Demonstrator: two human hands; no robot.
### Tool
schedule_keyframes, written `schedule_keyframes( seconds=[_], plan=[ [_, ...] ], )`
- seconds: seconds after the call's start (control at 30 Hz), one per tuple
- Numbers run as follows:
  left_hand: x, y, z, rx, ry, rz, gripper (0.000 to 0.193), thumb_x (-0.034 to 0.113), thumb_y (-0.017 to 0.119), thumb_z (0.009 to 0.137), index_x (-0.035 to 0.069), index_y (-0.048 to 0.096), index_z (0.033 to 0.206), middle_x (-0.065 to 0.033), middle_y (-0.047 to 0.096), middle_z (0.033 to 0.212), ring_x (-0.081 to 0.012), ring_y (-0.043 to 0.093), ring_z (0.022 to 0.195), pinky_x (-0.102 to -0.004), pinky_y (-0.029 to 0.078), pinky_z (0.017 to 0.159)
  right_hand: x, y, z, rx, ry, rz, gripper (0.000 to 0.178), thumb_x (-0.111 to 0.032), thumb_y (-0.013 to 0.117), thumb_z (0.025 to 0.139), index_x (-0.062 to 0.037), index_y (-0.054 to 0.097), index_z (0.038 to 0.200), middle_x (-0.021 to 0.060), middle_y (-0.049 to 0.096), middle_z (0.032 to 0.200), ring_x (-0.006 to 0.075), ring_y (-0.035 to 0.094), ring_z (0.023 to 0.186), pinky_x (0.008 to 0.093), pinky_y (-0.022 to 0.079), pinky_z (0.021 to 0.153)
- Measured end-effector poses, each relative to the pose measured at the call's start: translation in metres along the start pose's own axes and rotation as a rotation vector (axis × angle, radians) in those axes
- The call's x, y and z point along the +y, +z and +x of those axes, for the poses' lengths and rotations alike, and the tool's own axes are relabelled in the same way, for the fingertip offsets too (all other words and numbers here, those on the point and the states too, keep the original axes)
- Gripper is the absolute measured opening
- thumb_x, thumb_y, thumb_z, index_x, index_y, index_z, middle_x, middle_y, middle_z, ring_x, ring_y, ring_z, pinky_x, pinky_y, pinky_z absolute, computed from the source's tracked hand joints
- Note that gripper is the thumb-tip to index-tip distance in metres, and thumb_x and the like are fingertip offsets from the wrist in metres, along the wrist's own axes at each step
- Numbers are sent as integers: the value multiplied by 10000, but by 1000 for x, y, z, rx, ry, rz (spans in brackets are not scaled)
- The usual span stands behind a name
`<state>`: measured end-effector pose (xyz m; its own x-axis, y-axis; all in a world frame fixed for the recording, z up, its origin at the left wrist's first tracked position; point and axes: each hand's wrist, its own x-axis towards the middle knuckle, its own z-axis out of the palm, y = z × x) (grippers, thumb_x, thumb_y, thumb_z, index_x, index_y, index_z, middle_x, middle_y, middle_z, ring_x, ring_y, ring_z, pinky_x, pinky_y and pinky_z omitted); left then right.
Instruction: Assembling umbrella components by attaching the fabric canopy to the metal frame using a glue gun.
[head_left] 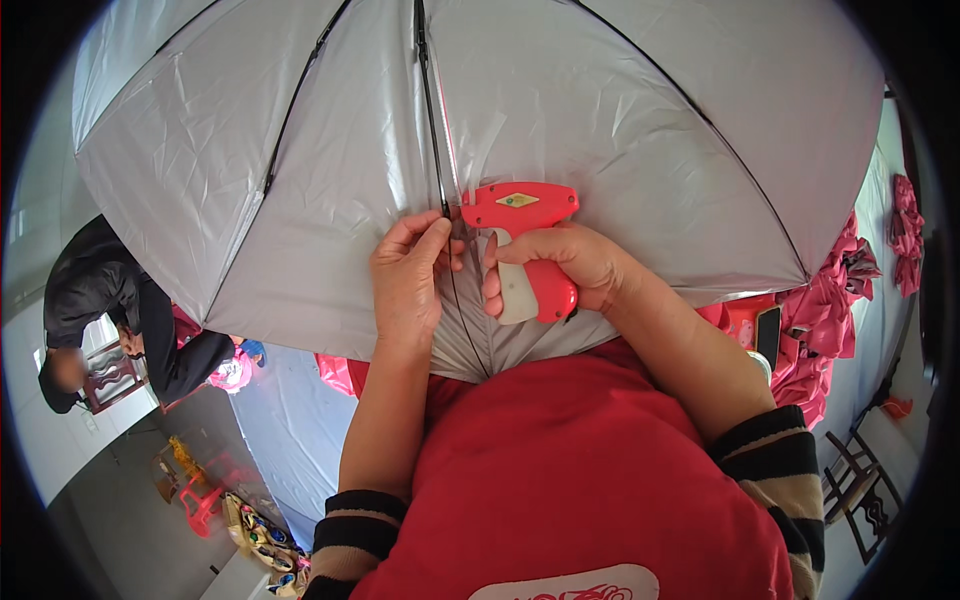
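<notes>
An open umbrella with a silver-grey canopy (pixel 330 190) spreads in front of me, its inner side and thin black ribs facing me. My left hand (pixel 405 275) pinches one black rib (pixel 437 140) between thumb and fingers, near the canopy's lower part. In my right hand (pixel 580 258) is a red and white tagging gun (pixel 520 207), gripped by its handle with the fingers curled around the front. Its nose points left, close to the pinched rib and my left fingertips. Whether its tip touches the cloth I cannot make out.
Bundles of shiny red fabric (pixel 815 340) lie at the right, with a dark flat object (pixel 768 332) beside them. A wooden chair (pixel 862 490) stands lower right. At the left a person in dark clothes (pixel 120 300) sits bent over, beyond a pale blue surface (pixel 290 420). A red plastic chair (pixel 200 505) stands lower left.
</notes>
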<state>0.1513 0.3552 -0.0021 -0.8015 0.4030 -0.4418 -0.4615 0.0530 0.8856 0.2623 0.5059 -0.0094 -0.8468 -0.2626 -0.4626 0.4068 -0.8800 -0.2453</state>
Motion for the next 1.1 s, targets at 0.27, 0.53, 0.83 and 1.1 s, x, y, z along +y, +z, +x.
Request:
schedule_keyframes(
  seconds=[0.27, 0.53, 0.83, 1.1],
  plan=[
    [0, 1, -1, -8, 18, -16, 70, 3, 628, 864, -35, 639, 921, -79, 627, 753, -141, 590, 608, -247, 460, 520, -1, -6, -1, -101, 1, -32, 184, -109, 595, 836, 12, 604, 975, 143, 667, 822, 256, 684, 728, 367, 569, 666],
    [0, 7, -4, 1, 20, 25, 73, 0, 624, 863, -39, 641, 922, -83, 631, 758, -137, 592, 623, -247, 470, 530, 3, -6, 3, -83, 0, 24, 150, -111, 569, 855, 11, 591, 940, 167, 673, 834, 281, 685, 739, 391, 564, 697],
    [-3, 12, -7, -12, 80, 120, 115, 12, 603, 869, -33, 643, 968, -79, 644, 784, -122, 599, 658, -241, 492, 571, -5, 16, -5, 160, -39, -248, 180, -154, 602, 861, -5, 599, 963, 135, 653, 784, 239, 659, 673, 363, 552, 655],
    [93, -52, 21, 121, 358, 1001, 643, 147, 694, 803, 7, 392, 1353, -154, 531, 1153, -175, 607, 858, -293, 509, 704, -64, 20, -71, 245, -286, -418, 217, -181, 617, 868, -3, 598, 991, 134, 654, 894, 223, 650, 799, 364, 543, 694]
  ],
)
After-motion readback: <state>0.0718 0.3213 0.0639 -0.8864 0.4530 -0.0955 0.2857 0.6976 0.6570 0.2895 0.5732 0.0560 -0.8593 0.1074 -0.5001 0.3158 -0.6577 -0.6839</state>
